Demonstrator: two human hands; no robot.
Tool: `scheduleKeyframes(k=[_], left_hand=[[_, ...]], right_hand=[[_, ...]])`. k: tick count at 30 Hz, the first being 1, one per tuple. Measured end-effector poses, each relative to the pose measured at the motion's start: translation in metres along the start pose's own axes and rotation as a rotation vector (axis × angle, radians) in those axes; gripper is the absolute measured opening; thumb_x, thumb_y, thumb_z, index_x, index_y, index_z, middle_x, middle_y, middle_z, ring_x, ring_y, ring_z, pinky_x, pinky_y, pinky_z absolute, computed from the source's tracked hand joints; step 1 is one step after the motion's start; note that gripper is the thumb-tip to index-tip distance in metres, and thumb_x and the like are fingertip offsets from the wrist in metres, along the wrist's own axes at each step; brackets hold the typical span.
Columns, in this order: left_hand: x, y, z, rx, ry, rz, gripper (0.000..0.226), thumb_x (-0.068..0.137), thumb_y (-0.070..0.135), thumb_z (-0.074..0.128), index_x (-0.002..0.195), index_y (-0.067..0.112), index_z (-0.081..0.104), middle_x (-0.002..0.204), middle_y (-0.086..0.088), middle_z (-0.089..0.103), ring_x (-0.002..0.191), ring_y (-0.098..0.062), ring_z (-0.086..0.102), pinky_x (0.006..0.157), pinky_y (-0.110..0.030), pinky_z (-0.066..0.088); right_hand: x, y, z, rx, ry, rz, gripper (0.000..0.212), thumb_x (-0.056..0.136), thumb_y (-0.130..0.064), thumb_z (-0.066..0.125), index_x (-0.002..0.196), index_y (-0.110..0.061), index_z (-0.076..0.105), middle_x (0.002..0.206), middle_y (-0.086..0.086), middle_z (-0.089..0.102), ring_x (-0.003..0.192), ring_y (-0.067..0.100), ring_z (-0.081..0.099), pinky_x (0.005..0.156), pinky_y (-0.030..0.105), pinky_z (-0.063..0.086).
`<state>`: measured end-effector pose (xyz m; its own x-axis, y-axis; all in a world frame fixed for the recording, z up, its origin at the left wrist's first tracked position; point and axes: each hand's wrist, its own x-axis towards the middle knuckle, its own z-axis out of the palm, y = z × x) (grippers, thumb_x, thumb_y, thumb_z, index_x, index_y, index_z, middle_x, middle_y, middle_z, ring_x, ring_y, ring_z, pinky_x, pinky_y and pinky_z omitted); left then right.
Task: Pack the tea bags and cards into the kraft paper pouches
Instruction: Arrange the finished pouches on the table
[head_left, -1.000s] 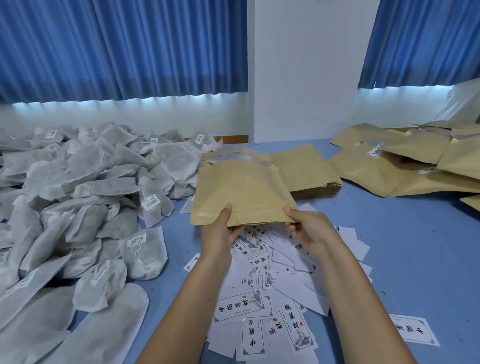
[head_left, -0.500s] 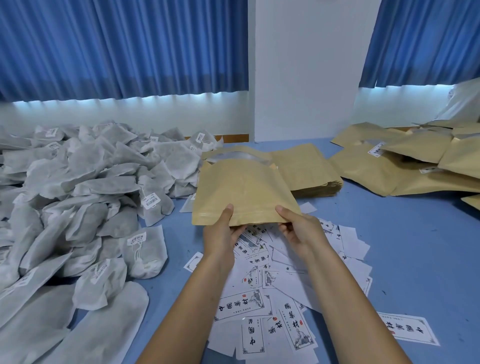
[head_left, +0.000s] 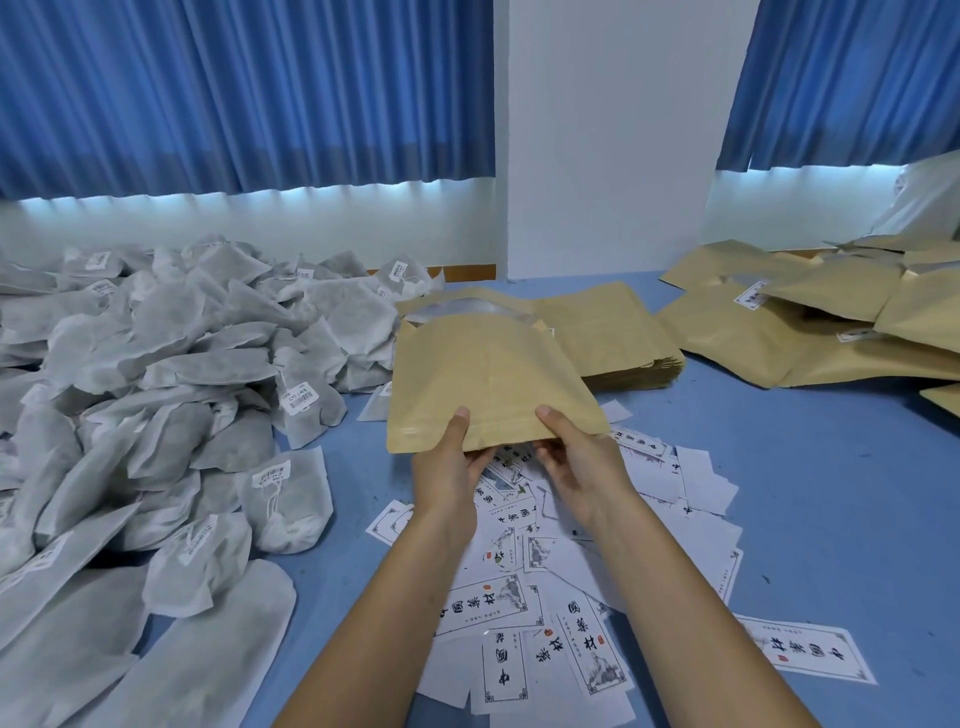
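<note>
Head view: the left hand (head_left: 445, 470) and right hand (head_left: 579, 462) both pinch the brown pouch (head_left: 483, 374) by its near edge. Best hold its far mouth wide open.

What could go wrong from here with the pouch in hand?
1. Both the left hand and right hand pinch the pouch at its near edge only; its open mouth faces away, so a regrip to fill it could let it slip.
2. The cards lie overlapped in a loose heap; picking one may drag up several.
</note>
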<state>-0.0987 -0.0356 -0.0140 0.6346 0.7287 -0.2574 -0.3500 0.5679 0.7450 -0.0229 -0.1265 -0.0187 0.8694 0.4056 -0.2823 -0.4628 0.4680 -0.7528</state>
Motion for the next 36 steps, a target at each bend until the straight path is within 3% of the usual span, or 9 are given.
scheduleKeyframes(k=[2, 5, 8, 13, 18, 24, 29, 32, 36], left_hand=[[-0.002, -0.002, 0.000, 0.008, -0.016, -0.016, 0.027, 0.091, 0.015, 0.063, 0.117, 0.008, 0.057, 0.116, -0.011, 0.066, 0.099, -0.022, 0.067, 0.070, -0.024, 0.059], [-0.002, -0.003, 0.001, 0.044, -0.059, -0.034, 0.031, 0.090, 0.016, 0.063, 0.119, 0.008, 0.056, 0.116, -0.011, 0.066, 0.098, -0.023, 0.068, 0.073, -0.027, 0.058], [0.001, 0.001, -0.002, 0.111, -0.069, -0.056, 0.024, 0.088, 0.019, 0.066, 0.110, 0.012, 0.059, 0.107, -0.012, 0.069, 0.086, -0.024, 0.071, 0.063, -0.026, 0.058], [0.009, 0.015, -0.010, 0.202, 0.007, -0.029, 0.017, 0.087, 0.019, 0.068, 0.095, 0.005, 0.064, 0.086, -0.012, 0.074, 0.073, -0.024, 0.073, 0.056, -0.023, 0.056], [0.006, 0.011, -0.006, 0.332, 0.037, 0.031, 0.013, 0.086, 0.019, 0.069, 0.087, 0.007, 0.067, 0.089, -0.015, 0.073, 0.062, -0.015, 0.068, 0.047, -0.018, 0.049], [0.002, 0.014, -0.006, 0.417, 0.064, 0.049, 0.011, 0.085, 0.020, 0.069, 0.079, 0.011, 0.065, 0.074, -0.009, 0.072, 0.045, -0.010, 0.050, 0.053, -0.021, 0.042], [-0.007, 0.006, -0.001, 0.508, -0.090, 0.024, 0.007, 0.086, 0.014, 0.067, 0.087, 0.008, 0.065, 0.070, -0.006, 0.071, 0.055, -0.009, 0.066, 0.047, -0.018, 0.045], [-0.009, 0.004, 0.000, 0.541, -0.107, 0.003, 0.005, 0.084, 0.011, 0.069, 0.085, 0.007, 0.066, 0.065, -0.007, 0.070, 0.052, -0.009, 0.064, 0.049, -0.020, 0.044], [-0.006, 0.006, 0.000, 0.518, -0.067, 0.014, 0.007, 0.082, 0.007, 0.069, 0.086, 0.002, 0.066, 0.065, -0.012, 0.068, 0.044, -0.011, 0.056, 0.046, -0.020, 0.041]], right_hand=[[-0.002, 0.003, 0.003, -0.029, -0.040, 0.001, 0.017, 0.082, 0.000, 0.070, 0.094, -0.009, 0.063, 0.093, 0.005, 0.068, 0.084, 0.017, 0.064, 0.072, 0.025, 0.054], [-0.002, 0.000, 0.003, -0.070, -0.027, -0.045, 0.027, 0.082, 0.004, 0.068, 0.106, -0.006, 0.062, 0.093, 0.005, 0.068, 0.080, 0.014, 0.063, 0.056, 0.018, 0.051], [0.002, -0.007, -0.002, -0.089, 0.012, -0.092, 0.028, 0.083, 0.004, 0.067, 0.108, -0.008, 0.060, 0.095, 0.005, 0.065, 0.076, 0.013, 0.060, 0.048, 0.016, 0.045], [0.006, -0.013, -0.007, -0.019, 0.029, -0.026, 0.018, 0.082, -0.001, 0.071, 0.096, -0.009, 0.062, 0.095, 0.006, 0.066, 0.084, 0.016, 0.061, 0.061, 0.019, 0.051], [0.005, -0.007, -0.003, -0.071, 0.006, -0.008, 0.010, 0.084, 0.005, 0.065, 0.090, -0.002, 0.061, 0.082, 0.008, 0.062, 0.064, 0.015, 0.053, 0.056, 0.018, 0.048], [0.005, -0.006, -0.003, 0.029, 0.014, 0.033, 0.008, 0.082, 0.003, 0.068, 0.083, -0.001, 0.062, 0.075, 0.008, 0.066, 0.066, 0.015, 0.059, 0.057, 0.018, 0.054], [0.001, 0.002, 0.000, -0.104, -0.097, 0.047, 0.005, 0.081, 0.000, 0.071, 0.080, 0.001, 0.066, 0.073, 0.009, 0.070, 0.064, 0.017, 0.065, 0.058, 0.021, 0.055], [0.000, 0.003, -0.001, -0.144, -0.101, 0.017, 0.009, 0.080, 0.002, 0.070, 0.073, 0.000, 0.066, 0.068, 0.009, 0.067, 0.051, 0.013, 0.060, 0.050, 0.018, 0.050], [-0.001, 0.006, 0.001, -0.114, -0.131, 0.027, 0.004, 0.081, 0.001, 0.070, 0.081, 0.001, 0.066, 0.072, 0.008, 0.070, 0.059, 0.014, 0.065, 0.056, 0.019, 0.053]])
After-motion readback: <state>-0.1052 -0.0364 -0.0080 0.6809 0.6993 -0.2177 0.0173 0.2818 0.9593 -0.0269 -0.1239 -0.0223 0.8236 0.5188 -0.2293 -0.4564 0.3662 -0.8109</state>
